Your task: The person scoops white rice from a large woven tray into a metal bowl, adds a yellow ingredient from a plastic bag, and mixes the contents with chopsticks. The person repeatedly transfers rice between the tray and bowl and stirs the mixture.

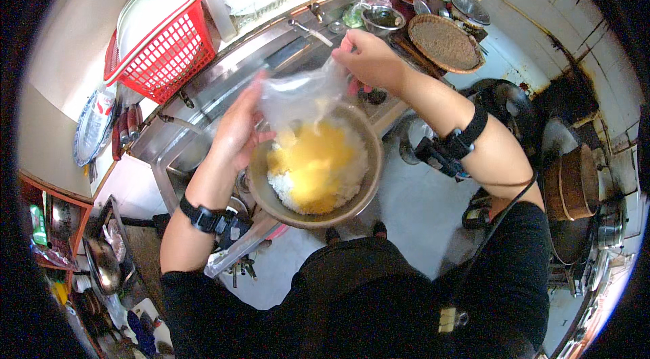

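Note:
A clear plastic bag (pixel 299 92) is stretched between my two hands above a large metal bowl (pixel 373 166). Its upper right corner is bunched in the fingers of my right hand (pixel 368 56). My left hand (pixel 244 120) grips the bag's left side, with some fingers low, near the bowl's rim. A blurred yellow, grainy mass (pixel 317 166) lies below the bag's mouth, on top of white grains (pixel 282 189) that look like rice. Motion blur hides whether some of the yellow is still falling.
Behind the bowl runs a steel sink counter (pixel 228 77) with a faucet (pixel 310 31). A red plastic basket (pixel 167 64) stands at left, near several knife handles (pixel 127 125). A round woven tray (pixel 444 41) and a small metal bowl (pixel 383 18) are at back right. A wooden bucket (pixel 571 183) is far right.

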The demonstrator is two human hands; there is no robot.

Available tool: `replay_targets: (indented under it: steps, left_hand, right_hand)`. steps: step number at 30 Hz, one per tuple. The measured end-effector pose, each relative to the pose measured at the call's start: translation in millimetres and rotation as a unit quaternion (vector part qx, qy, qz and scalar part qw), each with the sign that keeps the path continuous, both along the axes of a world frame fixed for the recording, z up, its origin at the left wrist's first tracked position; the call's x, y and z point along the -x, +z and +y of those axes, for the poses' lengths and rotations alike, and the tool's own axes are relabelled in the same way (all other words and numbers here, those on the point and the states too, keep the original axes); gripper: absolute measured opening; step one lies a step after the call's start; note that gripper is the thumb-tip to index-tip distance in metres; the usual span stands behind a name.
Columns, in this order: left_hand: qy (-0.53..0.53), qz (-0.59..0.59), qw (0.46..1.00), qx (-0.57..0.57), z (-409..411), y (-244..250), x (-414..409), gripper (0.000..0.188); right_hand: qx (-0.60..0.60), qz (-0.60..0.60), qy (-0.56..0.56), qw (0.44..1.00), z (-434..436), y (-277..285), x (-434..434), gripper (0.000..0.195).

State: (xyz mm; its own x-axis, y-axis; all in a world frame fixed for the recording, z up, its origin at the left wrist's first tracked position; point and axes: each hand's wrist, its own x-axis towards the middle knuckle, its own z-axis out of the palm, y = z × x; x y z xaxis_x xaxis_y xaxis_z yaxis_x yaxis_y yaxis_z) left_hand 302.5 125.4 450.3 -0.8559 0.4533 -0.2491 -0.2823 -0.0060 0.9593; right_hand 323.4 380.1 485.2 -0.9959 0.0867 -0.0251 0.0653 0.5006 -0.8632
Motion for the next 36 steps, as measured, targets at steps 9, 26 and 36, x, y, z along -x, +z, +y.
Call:
replay_targets:
  steps: [9, 26, 36]
  left_hand:
    - [-0.052, -0.043, 0.998, -0.01, 22, 12, 9, 0.056]
    - [0.052, 0.056, 0.994, -0.075, -61, 16, -13, 0.045]
    - [0.134, -0.004, 0.984, -0.117, -109, -35, -51, 0.04]
  right_hand:
    - [-0.012, 0.073, 0.084, 0.994, -2, -9, -1, 0.022]
    - [-0.265, 0.178, 0.097, 0.943, 15, -56, -15, 0.014]
    - [-0.029, -0.045, 0.061, 0.997, 31, -62, -32, 0.018]
